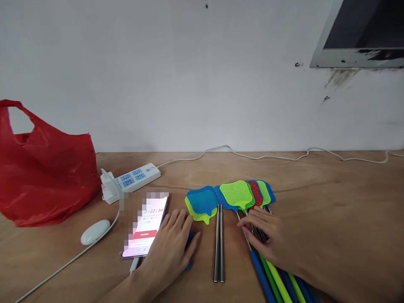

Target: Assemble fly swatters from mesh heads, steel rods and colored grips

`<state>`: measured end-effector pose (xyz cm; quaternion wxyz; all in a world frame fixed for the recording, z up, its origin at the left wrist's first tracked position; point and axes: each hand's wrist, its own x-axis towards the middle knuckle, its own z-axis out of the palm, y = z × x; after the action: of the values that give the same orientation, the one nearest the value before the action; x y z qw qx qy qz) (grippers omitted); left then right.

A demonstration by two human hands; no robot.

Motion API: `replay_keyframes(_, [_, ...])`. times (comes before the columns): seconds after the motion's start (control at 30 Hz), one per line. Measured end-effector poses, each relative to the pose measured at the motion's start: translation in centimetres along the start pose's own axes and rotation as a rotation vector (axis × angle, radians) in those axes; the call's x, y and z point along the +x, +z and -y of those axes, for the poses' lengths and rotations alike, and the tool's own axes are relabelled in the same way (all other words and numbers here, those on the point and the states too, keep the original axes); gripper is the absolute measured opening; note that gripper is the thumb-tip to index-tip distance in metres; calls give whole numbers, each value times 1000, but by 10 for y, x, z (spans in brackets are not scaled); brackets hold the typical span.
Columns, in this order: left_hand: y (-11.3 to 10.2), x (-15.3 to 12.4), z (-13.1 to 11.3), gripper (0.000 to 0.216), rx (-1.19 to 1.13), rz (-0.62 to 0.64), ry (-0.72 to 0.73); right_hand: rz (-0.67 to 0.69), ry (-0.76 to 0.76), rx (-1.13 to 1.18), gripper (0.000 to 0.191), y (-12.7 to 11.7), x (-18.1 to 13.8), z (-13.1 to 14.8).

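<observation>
Several fly swatters lie on the wooden table [331, 202], their blue, green and red mesh heads [237, 194] fanned out. My right hand [268, 240] rests flat on their thin metal shafts, fingers stretched out, above the coloured foam handles [274, 277]. Two loose metal rods [219, 242] lie side by side in the middle. My left hand [172, 248] lies palm down with fingers apart, covering a blue handle [190, 243] below a blue and green swatter head [202, 204], just beside a lit phone [145, 227].
A red plastic bag [44, 168] stands at the left. A white power strip [131, 179] with a plugged charger and its cable [252, 155] runs along the back. A white oval object [94, 231] lies near the phone. A wall rises behind.
</observation>
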<state>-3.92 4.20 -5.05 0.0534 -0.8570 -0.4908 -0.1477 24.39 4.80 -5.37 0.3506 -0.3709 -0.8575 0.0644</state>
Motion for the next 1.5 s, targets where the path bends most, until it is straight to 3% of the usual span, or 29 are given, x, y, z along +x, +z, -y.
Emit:
replay_keyframes(0.2, [-5, 1, -2, 25, 63, -11, -11, 14, 31, 52, 17, -1, 5, 6])
replay_keyframes(0.43, [-5, 0, -7, 21, -40, -8, -12, 217, 11, 23, 19, 1, 21, 23])
replay_keyframes(0.77, [-7, -1, -13, 21, -500, 36, -32, 367, -27, 39, 20, 9, 28, 24])
replay_keyframes(0.93, [-8, -1, -17, 23, -769, 27, -94, 344, -24, 8, 11, 9, 26, 22])
replay_keyframes(1.13, [-12, 4, -15, 38, -1052, 105, -295, 237, 65, -139, 12, 15, 22, 23])
replay_keyframes(1.33, [-10, 7, -9, 46, -1216, 146, -355, 224, 141, -305, 21, 18, 25, 25])
replay_keyframes(1.5, [-4, 7, -10, 38, -1250, 124, -352, 253, 222, -323, 15, 20, 26, 30])
